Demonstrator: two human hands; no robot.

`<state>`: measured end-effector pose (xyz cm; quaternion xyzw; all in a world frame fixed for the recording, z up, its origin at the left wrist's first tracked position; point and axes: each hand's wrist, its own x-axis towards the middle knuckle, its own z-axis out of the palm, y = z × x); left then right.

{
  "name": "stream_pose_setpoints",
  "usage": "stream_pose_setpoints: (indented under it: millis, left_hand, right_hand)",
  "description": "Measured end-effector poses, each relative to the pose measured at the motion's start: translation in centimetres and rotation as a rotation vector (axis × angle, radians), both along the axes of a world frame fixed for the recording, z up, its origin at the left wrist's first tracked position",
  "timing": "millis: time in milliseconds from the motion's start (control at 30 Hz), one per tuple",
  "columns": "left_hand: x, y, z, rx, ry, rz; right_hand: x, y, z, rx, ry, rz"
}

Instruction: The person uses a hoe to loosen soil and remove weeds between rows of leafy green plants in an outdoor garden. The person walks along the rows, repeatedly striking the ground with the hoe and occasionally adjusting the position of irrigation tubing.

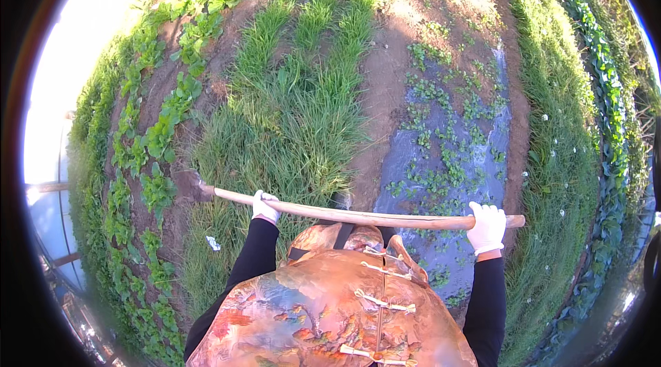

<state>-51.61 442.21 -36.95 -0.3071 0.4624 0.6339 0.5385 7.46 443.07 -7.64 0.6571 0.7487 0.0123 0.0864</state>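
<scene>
A long wooden tool handle [361,216] lies crosswise in front of my body. Its metal head [194,186] is at the left, against the bare soil between the leafy plants and the tall grass; the blade's exact shape is hard to make out. My left hand [265,207], in a white glove, grips the handle near the head end. Close to the handle's butt, my right hand [486,227], also gloved in white, is wrapped around the wood.
Leafy green plants [170,124] grow in rows on the left. Tall grass [294,124] fills the strip ahead. Plastic mulch film [408,160] with small seedlings covers a bed at right, beside a grassy strip with white flowers [557,160]. A crumpled white scrap [213,243] lies in the grass.
</scene>
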Motion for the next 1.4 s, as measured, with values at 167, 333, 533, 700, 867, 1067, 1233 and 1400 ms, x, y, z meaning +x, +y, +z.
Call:
stream_pose_setpoints:
  millis: [167,333,533,700,867,1067,1233,1400]
  left_hand:
    - [3.2,10.9,2.7,0.036,-0.06,0.021]
    - [5.5,19.2,2.0,0.064,-0.043,0.027]
    - [8.3,29.8,1.4,0.057,0.012,0.036]
    - [10.9,37.6,2.2,0.006,0.007,0.094]
    - [13.1,44.1,1.8,-0.001,-0.035,0.144]
    - [15.4,51.9,0.2,-0.035,-0.022,0.105]
    - [16.7,62.0,-1.4,-0.04,-0.031,0.027]
    - [18.9,73.5,-2.4,-0.029,-0.026,-0.055]
  right_hand:
    - [2.3,7.3,1.3,0.05,-0.058,-0.005]
    - [4.3,16.1,1.1,0.104,-0.047,-0.003]
    - [7.0,29.5,-0.8,0.076,-0.04,0.029]
    - [9.9,41.4,-1.4,0.001,-0.066,0.083]
    - [11.5,50.7,-0.1,0.007,-0.092,0.145]
    - [13.7,57.5,0.7,-0.004,-0.103,0.116]
    - [15.0,64.1,0.4,-0.001,-0.109,0.04]
    - [16.9,70.0,-0.3,-0.027,-0.182,-0.054]
